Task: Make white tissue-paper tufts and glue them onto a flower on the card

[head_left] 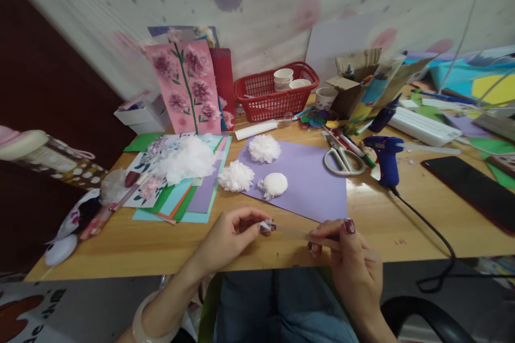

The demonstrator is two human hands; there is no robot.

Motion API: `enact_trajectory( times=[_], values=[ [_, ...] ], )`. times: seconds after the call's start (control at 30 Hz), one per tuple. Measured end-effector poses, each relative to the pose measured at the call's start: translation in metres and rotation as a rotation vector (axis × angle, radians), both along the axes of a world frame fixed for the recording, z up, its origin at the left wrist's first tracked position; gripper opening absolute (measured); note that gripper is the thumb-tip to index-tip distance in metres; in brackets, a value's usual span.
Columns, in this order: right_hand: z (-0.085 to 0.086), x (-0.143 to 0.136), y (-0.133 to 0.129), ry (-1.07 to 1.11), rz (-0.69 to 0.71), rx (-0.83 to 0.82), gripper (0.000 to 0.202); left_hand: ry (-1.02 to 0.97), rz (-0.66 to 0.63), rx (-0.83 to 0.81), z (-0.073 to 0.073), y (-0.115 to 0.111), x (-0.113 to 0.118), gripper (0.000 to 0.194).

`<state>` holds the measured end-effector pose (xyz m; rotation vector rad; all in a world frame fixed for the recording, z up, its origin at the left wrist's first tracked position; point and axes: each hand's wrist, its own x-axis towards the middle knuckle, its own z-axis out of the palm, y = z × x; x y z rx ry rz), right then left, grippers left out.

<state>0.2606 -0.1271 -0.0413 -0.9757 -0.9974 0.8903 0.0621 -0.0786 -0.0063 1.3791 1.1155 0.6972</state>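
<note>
My left hand is closed in a pinch at the fingertips on a small white tissue piece. A thin, pale, see-through stick is gripped in my right hand, its far end reaching toward the left fingertips. Whether the stick touches the white piece I cannot tell. Beyond the hands lies a purple sheet. On it are a fluffy white paper flower and a smooth white ball with a gathered end. Another ruffled white flower sits at its left edge.
Loose white tissue covers colored papers on the left. Scissors, a blue glue gun with its cord, and a black phone lie right. A red basket with paper cups and a pink flower picture stand behind.
</note>
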Motion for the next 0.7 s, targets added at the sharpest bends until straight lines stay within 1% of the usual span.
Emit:
enact_trajectory(
  times=[0.2, 0.33, 0.4, 0.47, 0.53, 0.57, 0.63, 0.7],
  values=[
    [0.001, 0.000, -0.001, -0.005, -0.021, -0.006, 0.041, -0.006, -0.004, -0.011, 0.005, 0.001, 0.001, 0.020],
    [0.001, 0.002, -0.002, 0.011, -0.012, 0.001, 0.039, 0.020, 0.021, -0.010, 0.004, 0.002, 0.004, 0.016],
    [0.000, 0.005, -0.002, 0.017, -0.009, 0.015, 0.039, 0.019, 0.038, 0.018, 0.002, 0.004, 0.005, 0.014],
    [-0.003, 0.009, -0.002, 0.008, -0.037, 0.020, 0.041, 0.030, 0.056, 0.074, -0.001, 0.007, 0.005, 0.016],
    [-0.006, 0.012, -0.001, -0.028, -0.101, -0.006, 0.041, 0.081, 0.085, 0.164, -0.004, 0.011, 0.006, 0.016],
    [-0.008, 0.014, 0.000, -0.059, -0.134, -0.025, 0.041, 0.130, 0.102, 0.238, -0.006, 0.013, 0.007, 0.015],
    [-0.012, 0.016, 0.002, -0.139, -0.175, -0.053, 0.040, 0.250, 0.107, 0.453, -0.009, 0.019, 0.009, 0.012],
    [-0.015, 0.018, 0.003, -0.220, -0.185, -0.053, 0.039, 0.345, 0.066, 0.721, -0.013, 0.024, 0.013, 0.015]
  ],
)
